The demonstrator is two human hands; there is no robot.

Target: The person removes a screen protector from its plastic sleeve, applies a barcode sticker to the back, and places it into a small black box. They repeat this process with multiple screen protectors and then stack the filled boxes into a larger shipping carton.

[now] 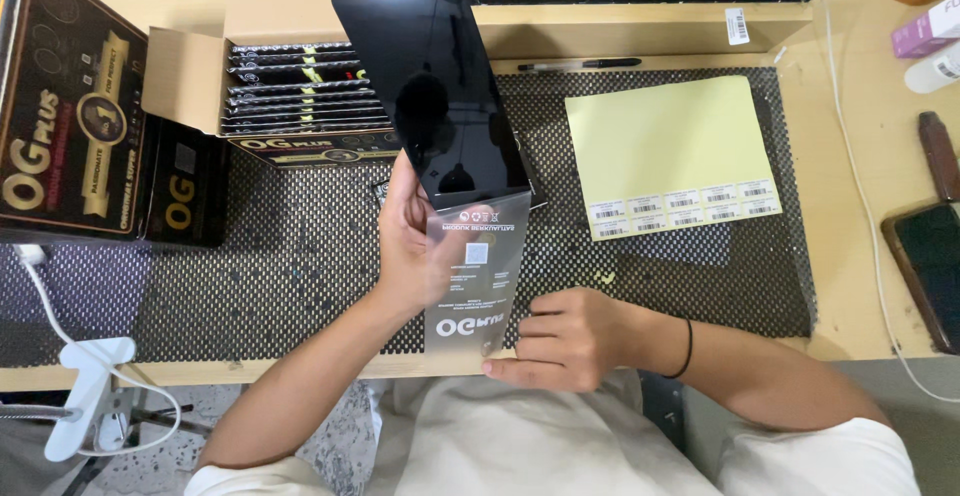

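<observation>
At the far left a large black and gold printed carton (70,106) is cut off by the picture's edge. Beside it, an open cardboard box (290,86) holds a row of thin black packets seen edge-on; their faces cannot be made out. The left hand (415,246) is closed around the middle of a glossy black glass panel (435,76), thumb in front, fingers hidden behind it. The panel tilts up and away, and its lower end sits inside a translucent grey plastic sleeve (480,276), which blurs that part. The right hand (565,341) pinches the sleeve's lower edge just over the near rim of the worktop (860,286). Further right, a pale yellow sheet carrying white barcode stickers (670,146) lies on the black mesh mat (300,256), well apart from both hands.
</observation>
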